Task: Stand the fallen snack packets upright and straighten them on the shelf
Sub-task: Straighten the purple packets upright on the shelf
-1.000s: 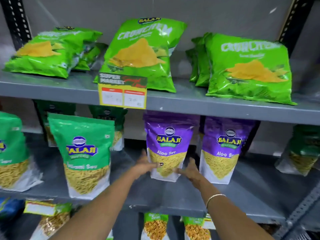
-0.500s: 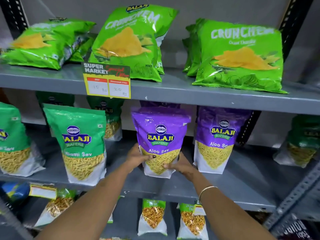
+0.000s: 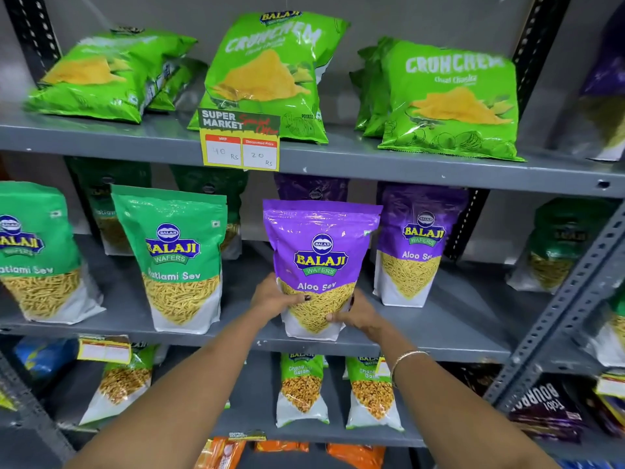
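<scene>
Head cam: both hands (image 3: 318,308) round upright purple pkt (image 3: 321,262) (Balaji Wafers "Aloo Sev").

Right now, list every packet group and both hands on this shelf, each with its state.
Purple Aloo Sev packet: upright at shelf front, held at its base.
Left hand: gripping its left side.
Right hand: gripping its right side.
Second Aloo Sev packet: upright.
Ratlami Sev packet: upright, slightly tilted.
Left Crunchem bag: lying flat.
Middle Crunchem bag: leaning back.
Right Crunchem bag: leaning back.
</scene>
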The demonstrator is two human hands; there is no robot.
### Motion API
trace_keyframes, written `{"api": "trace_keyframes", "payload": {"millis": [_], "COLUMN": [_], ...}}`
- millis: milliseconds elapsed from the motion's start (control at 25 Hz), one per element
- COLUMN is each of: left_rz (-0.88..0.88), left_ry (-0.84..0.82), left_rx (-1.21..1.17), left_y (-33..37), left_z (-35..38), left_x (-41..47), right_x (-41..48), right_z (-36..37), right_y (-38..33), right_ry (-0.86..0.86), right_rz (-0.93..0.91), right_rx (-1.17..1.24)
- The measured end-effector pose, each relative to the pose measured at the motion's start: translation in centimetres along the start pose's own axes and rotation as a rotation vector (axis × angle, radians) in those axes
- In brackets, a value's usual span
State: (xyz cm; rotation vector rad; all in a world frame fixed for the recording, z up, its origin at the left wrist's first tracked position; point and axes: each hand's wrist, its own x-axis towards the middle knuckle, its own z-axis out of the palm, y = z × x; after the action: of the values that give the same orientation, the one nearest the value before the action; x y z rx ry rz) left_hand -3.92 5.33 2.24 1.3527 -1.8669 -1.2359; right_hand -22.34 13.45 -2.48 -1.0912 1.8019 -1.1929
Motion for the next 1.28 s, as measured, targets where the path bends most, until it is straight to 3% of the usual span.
{"api": "trace_keyframes", "payload": {"millis": [440, 560, 680, 800, 920, 1040, 1200, 1280], "left_rz": [0.05, 0.306, 0.738, 1.084, 1.234, 1.132, 0.551, 0.265], "left_ry": [0.043, 0.371, 0.67, 0.646, 0.579, 0.47, 0.36, 0.221], "left_rx": [0.042, 0.257, 0.493, 0.645, 0.797, 0.853, 0.408, 0.194], "left_y": [-0.2, 0.4, 1.5, 3.8, 6.8, 9.4, 11.9, 12.1], "left_z": [0.1, 0.2, 1.4, 4.9, 9.8, 15.1, 19.8, 21.0], "left_x": [-1.2, -2.5, -2.5, -1.7, -0.9, 0.7, 3.4, 4.7], "right_x": [-1.9, -2.4, -2.4, -1.7, -0.3, 1.9, 4.8, 6.2], "right_z": [-0.1, -1.9, -5.3, -9.3, -13.7, -18.0, -20.3, -20.5], "right_y": [-1.7, -1.4, -0.6, 0.3, 1.3, 2.2, 2.8, 3.8], "right_ry": [0.016, 0.119, 0.277, 0.408, 0.448, 0.444, 0.259, 0.138], "right_rz": [0.097, 0.131, 0.139, 0.158, 0.158, 0.128, 0.079, 0.03], "right_rx": [-0.015, -0.076, -0.162, -0.185, -0.169, -0.149, 0.14, 0.26]}}
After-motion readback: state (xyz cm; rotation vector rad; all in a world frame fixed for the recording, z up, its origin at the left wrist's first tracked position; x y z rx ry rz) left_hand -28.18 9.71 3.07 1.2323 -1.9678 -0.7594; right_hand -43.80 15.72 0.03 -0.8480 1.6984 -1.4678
